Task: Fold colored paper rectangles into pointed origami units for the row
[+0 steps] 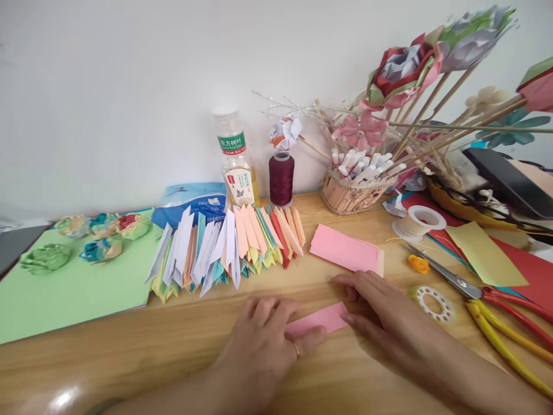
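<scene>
A small pink paper strip (pixel 323 319) lies on the wooden table between my hands. My left hand (pixel 265 331) rests over its left end, thumb laid along the strip and holding it down. At the strip's right end, the thumb of my right hand (pixel 382 308) touches the edge, while its bent fingers stay apart from the thumb near the pink paper stack (pixel 341 248). Behind my left hand stands a long row of folded paper pieces (pixel 224 248) in white, peach, yellow, teal and red.
Left, a green sheet (pixel 108 288) carries several paper rosettes (pixel 45 257). Behind are a tissue pack (pixel 190 202), drink bottle (pixel 235 155), dark red thread spool (pixel 281 178) and marker basket (pixel 358 193) with paper flowers. Right are scissors (pixel 460 282), pliers (pixel 510 346) and a white spool (pixel 417 223).
</scene>
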Available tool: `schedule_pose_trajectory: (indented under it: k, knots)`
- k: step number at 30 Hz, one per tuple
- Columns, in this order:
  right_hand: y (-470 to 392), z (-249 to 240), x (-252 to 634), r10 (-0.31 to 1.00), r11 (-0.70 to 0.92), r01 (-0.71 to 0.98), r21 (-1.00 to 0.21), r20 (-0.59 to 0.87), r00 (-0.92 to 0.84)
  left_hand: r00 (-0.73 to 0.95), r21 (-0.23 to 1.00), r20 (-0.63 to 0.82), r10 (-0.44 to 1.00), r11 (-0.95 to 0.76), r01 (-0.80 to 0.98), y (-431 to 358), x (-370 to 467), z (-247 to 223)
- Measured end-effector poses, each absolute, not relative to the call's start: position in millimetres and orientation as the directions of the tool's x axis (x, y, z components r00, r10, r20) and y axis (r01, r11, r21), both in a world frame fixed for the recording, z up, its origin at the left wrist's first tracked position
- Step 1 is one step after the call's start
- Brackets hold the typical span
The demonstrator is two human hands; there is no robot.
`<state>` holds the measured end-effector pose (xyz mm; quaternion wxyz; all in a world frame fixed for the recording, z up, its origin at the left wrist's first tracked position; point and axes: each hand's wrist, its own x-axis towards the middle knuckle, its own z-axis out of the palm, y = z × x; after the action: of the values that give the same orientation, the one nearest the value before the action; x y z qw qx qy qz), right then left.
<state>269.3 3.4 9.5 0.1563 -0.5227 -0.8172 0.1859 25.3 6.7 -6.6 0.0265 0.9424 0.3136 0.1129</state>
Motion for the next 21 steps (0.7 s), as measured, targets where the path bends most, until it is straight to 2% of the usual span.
schedule_pose_trajectory:
  k: [2, 5, 7, 10, 15, 18, 21]
  knots:
    - [3.2, 12.0, 269.5, 0.859, 0.498, 0.769, -0.401, 0.107, -0.501, 0.777, 0.099, 0.173, 0.606, -0.795, 0.598, 6.8, 25.3, -5.0]
    - [0.5, 14.5, 267.8, 0.703, 0.709, 0.656, -0.259, 0.174, -0.69, 0.793, 0.045, 0.155, 0.589, -0.806, 0.59, 7.3, 26.5, -0.8]
    - [-2.2, 15.0, 266.1, 0.617, 0.786, 0.589, -0.187, 0.204, -0.76, 0.802, -0.003, 0.179, 0.57, -0.815, 0.579, 6.8, 28.0, 1.7]
    - [-4.3, 16.0, 265.5, 0.575, 0.818, 0.557, -0.142, 0.211, -0.791, 0.801, -0.067, 0.248, 0.544, -0.816, 0.575, 2.5, 29.5, 3.7]
    - [0.8, 20.8, 271.0, 0.552, 0.833, 0.527, -0.169, 0.179, -0.814, 0.843, -0.215, 0.305, 0.442, -0.831, 0.513, -12.1, 20.2, 5.4]
    - [2.5, 20.9, 273.6, 0.529, 0.848, 0.508, -0.151, 0.191, -0.827, 0.859, -0.277, 0.269, 0.435, -0.819, 0.502, -16.6, 11.3, 10.5]
    - [-0.5, 16.3, 272.6, 0.512, 0.859, 0.502, -0.099, 0.196, -0.836, 0.877, -0.273, 0.159, 0.454, -0.833, 0.481, -15.3, 7.4, 17.8]
